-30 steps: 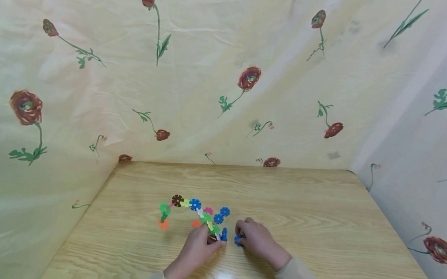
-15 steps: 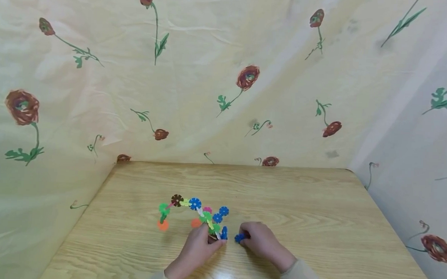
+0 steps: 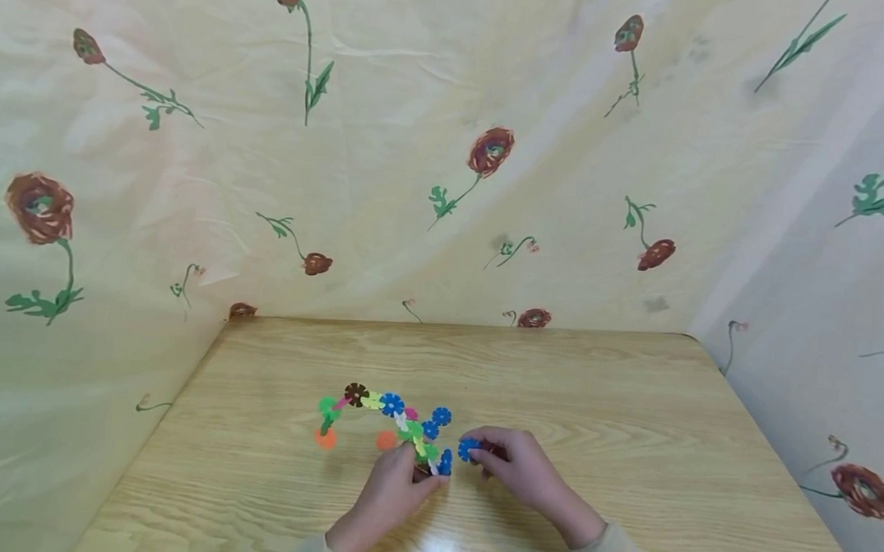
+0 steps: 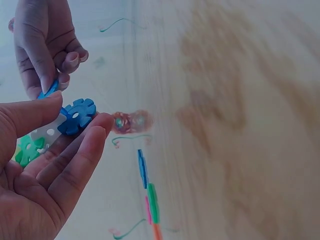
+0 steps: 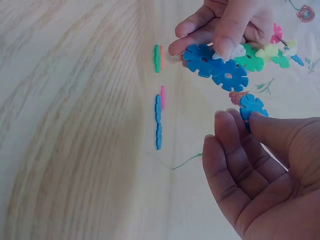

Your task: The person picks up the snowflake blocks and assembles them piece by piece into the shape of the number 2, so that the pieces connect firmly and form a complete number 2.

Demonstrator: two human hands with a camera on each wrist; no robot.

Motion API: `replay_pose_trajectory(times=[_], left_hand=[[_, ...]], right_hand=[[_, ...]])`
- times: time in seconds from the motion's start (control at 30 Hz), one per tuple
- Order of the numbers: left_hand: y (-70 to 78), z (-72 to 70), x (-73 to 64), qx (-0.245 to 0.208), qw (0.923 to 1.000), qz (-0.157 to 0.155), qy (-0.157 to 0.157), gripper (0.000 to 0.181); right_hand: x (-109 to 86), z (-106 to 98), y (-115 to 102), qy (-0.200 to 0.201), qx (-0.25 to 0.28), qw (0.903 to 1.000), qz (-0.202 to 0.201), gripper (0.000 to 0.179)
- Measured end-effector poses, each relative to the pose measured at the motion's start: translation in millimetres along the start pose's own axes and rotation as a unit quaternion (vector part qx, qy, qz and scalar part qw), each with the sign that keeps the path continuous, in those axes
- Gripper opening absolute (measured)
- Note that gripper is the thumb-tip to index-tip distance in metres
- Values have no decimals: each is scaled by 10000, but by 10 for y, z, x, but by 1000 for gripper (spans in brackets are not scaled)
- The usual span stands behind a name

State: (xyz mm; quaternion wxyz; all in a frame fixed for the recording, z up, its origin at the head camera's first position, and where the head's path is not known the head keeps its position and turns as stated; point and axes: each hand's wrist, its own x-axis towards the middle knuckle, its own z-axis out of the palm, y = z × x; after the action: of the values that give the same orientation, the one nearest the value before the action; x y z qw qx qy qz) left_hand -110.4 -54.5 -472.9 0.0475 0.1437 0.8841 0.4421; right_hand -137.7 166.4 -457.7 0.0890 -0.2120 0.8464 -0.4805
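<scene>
My left hand grips the lower end of a curved chain of slotted plastic snowflake discs. Brown, yellow, blue, white and green discs run along it. Two joined blue discs form its near end, beside the left thumb. My right hand pinches a separate blue snowflake disc between thumb and fingers, just right of that end with a small gap. In the left wrist view, the left fingers lie around the chain's end, and the right hand is partly behind the left thumb.
Behind the left hand lie loose discs on the wooden table: a joined blue pair, a pink disc, an orange disc and a green disc. Another orange disc sits under the chain's far end. Flower-patterned cloth surrounds the table.
My right hand has raised its blue disc off the table, turned it face-on and brought it slightly closer to the chain. The left hand keeps its grip; the chain has shifted slightly.
</scene>
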Motion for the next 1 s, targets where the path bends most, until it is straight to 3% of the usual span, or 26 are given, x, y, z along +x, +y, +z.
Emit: replay_pose_trajectory(times=[0.13, 0.4, 0.67, 1.0], left_hand=[[13, -3, -2, -22, 10000, -30, -79, 30], [9, 5, -1, -4, 9997, 120, -230, 28], [13, 11, 13, -50, 9986, 211, -492, 23], [-5, 28, 3, 11, 9989, 244, -407, 24]], right_hand=[[-14, -4, -53, 16, -390, 9992, -99, 25], [-29, 30, -78, 136, -988, 9929, -645, 18], [-43, 96, -124, 490, -2180, 9647, -1396, 31], [-21, 133, -204, 320, -2567, 9544, -1492, 39]])
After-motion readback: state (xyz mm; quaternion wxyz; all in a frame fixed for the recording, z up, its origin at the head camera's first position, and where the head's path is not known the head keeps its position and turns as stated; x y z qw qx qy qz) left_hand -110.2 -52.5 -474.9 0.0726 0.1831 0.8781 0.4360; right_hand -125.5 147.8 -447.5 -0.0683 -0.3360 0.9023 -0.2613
